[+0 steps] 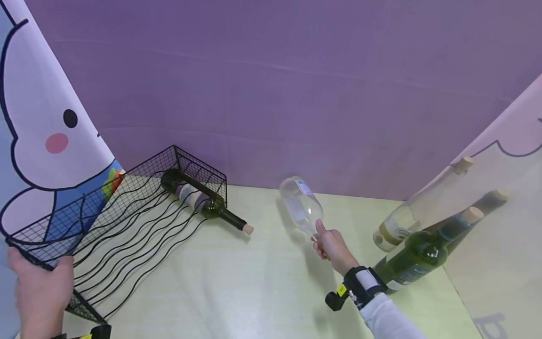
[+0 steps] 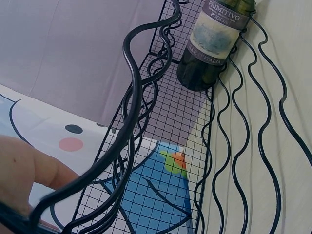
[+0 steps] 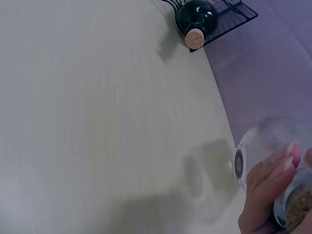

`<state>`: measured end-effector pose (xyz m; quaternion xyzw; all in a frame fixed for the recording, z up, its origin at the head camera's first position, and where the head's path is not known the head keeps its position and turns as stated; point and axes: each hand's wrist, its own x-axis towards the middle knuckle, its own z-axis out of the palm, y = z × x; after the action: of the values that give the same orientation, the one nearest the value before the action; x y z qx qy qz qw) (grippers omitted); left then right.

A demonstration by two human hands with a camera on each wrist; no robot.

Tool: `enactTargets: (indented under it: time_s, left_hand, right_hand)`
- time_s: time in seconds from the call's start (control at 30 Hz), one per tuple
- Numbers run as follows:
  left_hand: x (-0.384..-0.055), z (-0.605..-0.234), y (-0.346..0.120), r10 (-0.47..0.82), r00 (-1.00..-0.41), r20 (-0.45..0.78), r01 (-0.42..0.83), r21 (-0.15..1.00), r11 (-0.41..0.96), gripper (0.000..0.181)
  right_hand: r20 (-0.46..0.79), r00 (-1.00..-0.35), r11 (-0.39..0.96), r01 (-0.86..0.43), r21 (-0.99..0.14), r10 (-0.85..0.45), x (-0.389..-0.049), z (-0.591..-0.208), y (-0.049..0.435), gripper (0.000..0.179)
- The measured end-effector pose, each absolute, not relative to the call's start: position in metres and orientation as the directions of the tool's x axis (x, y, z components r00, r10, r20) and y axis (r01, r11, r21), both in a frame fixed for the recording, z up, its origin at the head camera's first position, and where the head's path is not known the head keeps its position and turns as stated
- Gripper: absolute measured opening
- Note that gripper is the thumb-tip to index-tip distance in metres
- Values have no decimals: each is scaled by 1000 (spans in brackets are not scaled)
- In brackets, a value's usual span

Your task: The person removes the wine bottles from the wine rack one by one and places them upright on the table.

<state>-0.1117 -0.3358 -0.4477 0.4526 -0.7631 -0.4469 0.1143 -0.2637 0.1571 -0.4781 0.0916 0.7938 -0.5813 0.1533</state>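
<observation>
Right hand [image 1: 334, 247] grasps a clear bottle [image 1: 301, 205] by its neck, over the worktop [image 1: 237, 282]. Left hand [image 1: 42, 287] grips the wire rack [image 1: 127, 188] at one end. Bottle likely rigid, slick, breakable; contents hard to make out. Neck suits gripping.

Soft, bright light fills the place here, whitening the tabletop [image 1: 203, 287] towards its near edge; faint, blurry-edged shadows lie beside the held clear bottle [image 1: 301, 205]. The right wrist view looks dimmer, greyer.
</observation>
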Motion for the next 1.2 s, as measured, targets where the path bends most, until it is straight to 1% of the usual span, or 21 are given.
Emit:
enactTargets:
  time_s: [0.3,0.57,0.97,1.2]
  left_hand:
    - [-113,-449,-337,-797,-559,-231,-599,777,194,84]
    - [-111,-447,-336,-788,-570,-234,-595,779,199,84]
    - [-110,-446,-335,-785,-574,-233,-593,779,203,84]
    - [-110,-448,-337,-784,-575,-233,-592,780,202,85]
  right_hand:
    - [-361,-933,329,337,-882,-10,-265,-481,165,64]
    - [-387,-922,325,366,-872,-1,-266,-481,166,60]
    - [-417,-909,322,392,-862,-9,-267,-482,165,61]
    - [-427,-904,346,398,-850,-9,-269,-484,166,62]
